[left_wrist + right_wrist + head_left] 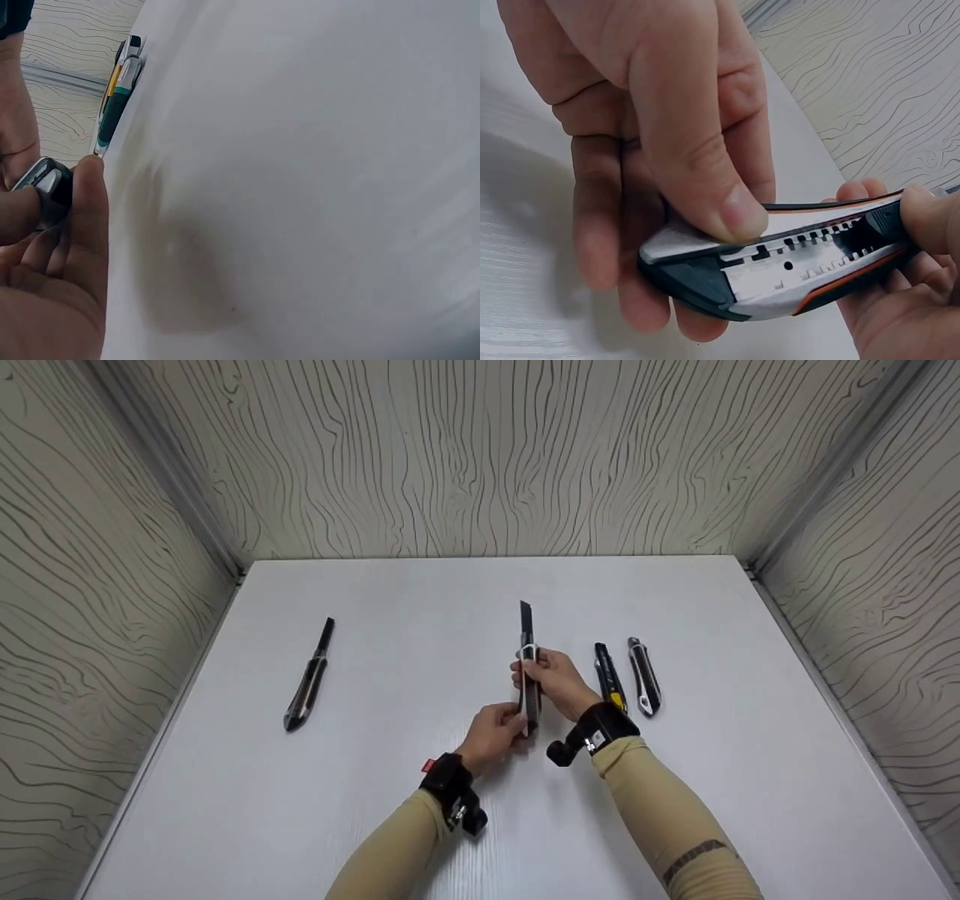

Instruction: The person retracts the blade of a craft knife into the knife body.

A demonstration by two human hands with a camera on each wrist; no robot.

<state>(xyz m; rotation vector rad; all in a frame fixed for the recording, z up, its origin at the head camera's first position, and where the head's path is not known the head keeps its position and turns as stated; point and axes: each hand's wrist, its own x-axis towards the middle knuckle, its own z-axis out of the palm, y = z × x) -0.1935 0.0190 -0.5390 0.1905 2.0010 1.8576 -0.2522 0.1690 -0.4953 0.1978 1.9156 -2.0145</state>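
Note:
A dark utility knife with silver and orange trim is held between both hands over the table, its blade extended toward the back wall. My right hand grips its upper handle; in the right wrist view that hand has its thumb at the black slider. My left hand pinches the butt end, thumb on top, as the right wrist view shows up close. In the left wrist view, the left hand encloses the butt, and the blade is out of sight.
Another utility knife with a dark extended blade lies at the left of the white table. To the right of my hands lie a black-and-yellow cutter and a silver-and-black one. Wood-grain patterned walls enclose the table.

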